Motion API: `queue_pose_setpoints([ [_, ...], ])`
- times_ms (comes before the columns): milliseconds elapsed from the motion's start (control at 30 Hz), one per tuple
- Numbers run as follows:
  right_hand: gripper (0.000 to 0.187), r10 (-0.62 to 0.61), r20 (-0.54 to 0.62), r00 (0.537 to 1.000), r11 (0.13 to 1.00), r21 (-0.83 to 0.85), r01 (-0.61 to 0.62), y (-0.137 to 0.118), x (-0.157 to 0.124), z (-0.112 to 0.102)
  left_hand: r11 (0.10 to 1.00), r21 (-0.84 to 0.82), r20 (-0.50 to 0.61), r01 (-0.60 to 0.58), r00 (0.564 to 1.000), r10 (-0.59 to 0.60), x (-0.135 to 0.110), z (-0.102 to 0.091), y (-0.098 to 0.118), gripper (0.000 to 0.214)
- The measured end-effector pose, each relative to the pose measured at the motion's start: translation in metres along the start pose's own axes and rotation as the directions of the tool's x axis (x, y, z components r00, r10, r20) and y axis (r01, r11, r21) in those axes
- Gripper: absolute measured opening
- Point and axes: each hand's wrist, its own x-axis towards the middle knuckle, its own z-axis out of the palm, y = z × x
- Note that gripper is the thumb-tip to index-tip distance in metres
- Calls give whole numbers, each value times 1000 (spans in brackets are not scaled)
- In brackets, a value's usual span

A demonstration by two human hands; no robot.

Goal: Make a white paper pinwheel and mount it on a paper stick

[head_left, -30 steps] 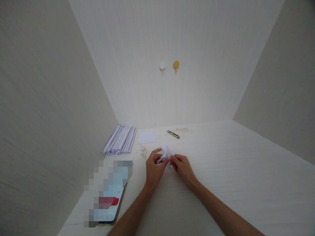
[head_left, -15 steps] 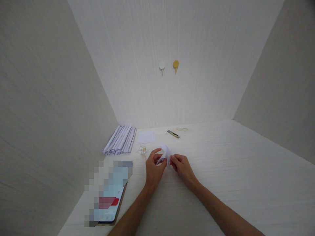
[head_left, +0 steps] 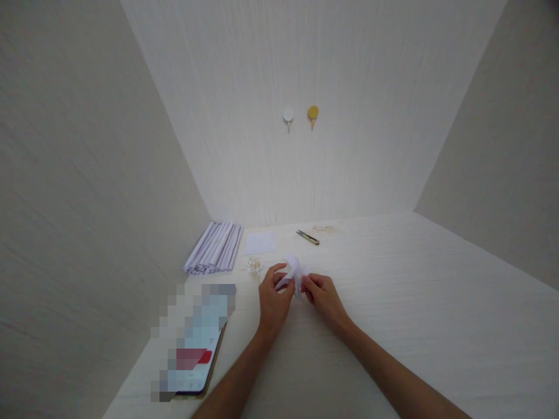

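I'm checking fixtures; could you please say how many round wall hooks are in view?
2: on the pale back wall, a white round hook and, to its right, a yellow round hook.

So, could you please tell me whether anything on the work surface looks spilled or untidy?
Nothing is plainly spilled or damaged. Slightly untidy are the thin pale bits beyond the snips, loosely scattered, while the white rolls lie neatly piled.
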Motion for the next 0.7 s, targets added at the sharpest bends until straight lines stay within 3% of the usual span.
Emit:
queue_pose_setpoints([
  [467,28,-123,-52,991,975,-192,111,-4,-4,0,999,18,7,-33,999,33,0,-1,-1,27],
  [567,29,-239,-39,970,910,-358,210,-2,-6,0,999,25,7,-48,999,48,0,0,-2,26],
  [700,29,-332,49,942,761,-577,298,-3,-10,-1,996,59,11,-74,997,73,0,-1,-4,25],
])
